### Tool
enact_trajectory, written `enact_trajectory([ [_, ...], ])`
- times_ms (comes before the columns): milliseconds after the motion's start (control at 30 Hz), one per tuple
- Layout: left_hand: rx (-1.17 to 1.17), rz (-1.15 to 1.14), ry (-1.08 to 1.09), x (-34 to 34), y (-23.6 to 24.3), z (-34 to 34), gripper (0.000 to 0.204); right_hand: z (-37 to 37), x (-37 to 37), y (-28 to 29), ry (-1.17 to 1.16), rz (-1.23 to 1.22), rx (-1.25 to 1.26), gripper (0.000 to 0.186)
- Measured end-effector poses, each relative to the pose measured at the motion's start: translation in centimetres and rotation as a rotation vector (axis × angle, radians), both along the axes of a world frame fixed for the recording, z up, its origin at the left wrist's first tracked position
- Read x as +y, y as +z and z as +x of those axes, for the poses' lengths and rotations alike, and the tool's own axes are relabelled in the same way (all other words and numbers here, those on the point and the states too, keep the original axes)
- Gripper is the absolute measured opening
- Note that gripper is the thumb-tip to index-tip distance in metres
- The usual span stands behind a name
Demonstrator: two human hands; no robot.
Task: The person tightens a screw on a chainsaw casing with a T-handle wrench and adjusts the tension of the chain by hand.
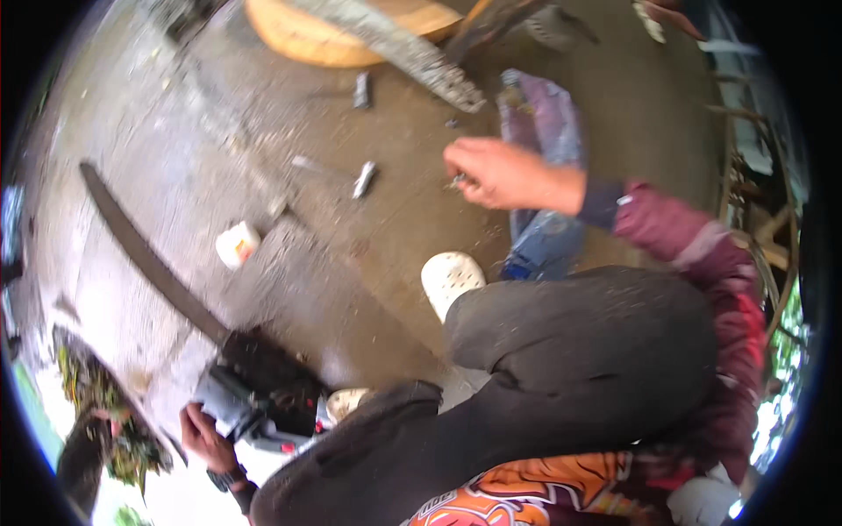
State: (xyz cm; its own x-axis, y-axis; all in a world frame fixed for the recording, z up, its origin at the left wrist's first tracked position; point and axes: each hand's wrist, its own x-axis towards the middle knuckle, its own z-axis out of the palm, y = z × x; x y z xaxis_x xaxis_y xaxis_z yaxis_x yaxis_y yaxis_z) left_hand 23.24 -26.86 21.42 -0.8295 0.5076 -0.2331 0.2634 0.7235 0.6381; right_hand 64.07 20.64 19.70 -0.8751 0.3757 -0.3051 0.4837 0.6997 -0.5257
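At the lower left lies a chainsaw, its dark body [267,368] beside my left foot and its long guide bar [153,267] reaching up and to the left. My left hand [209,440], with a dark watch at the wrist, is at the edge of the body, its fingers loosely extended beside the casing. My right hand [504,174] is held out over the floor, fingers curled closed around something small; only a dull, metallic-looking bit shows below the fingertips. Under that forearm lies a crumpled clear and blue plastic bag [548,114].
A white tub [237,245] stands right of the guide bar. Two small silvery pieces [363,180] [361,90] lie on the concrete floor. Farther off, a weathered board [399,48] crosses a round wooden slab [307,44]. My white clog [451,279] is close by.
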Motion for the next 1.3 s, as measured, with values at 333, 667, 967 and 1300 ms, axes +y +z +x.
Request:
enact_trajectory([
  [333,-0.115,-0.054,-0.032,1.4,-0.6,-0.2,0.040,-24.9,-12.3,-7.2,0.315,-0.499,0.148,0.018],
  [667,-0.098,-0.107,-0.015,3.0,-0.1,0.2,0.044,-24.8,-29.4,-17.3,-0.551,-1.036,0.354,0.023],
  [967,-0.107,-0.126,-0.021,3.5,0.0,0.3,0.043,-25.8,-30.5,-16.1,-0.564,-0.945,0.432,0.019],
  [1300,-0.134,-0.036,0.004,2.5,-0.5,0.3,0.038,-26.6,-30.8,-16.0,-0.498,-0.699,0.419,0.018],
])
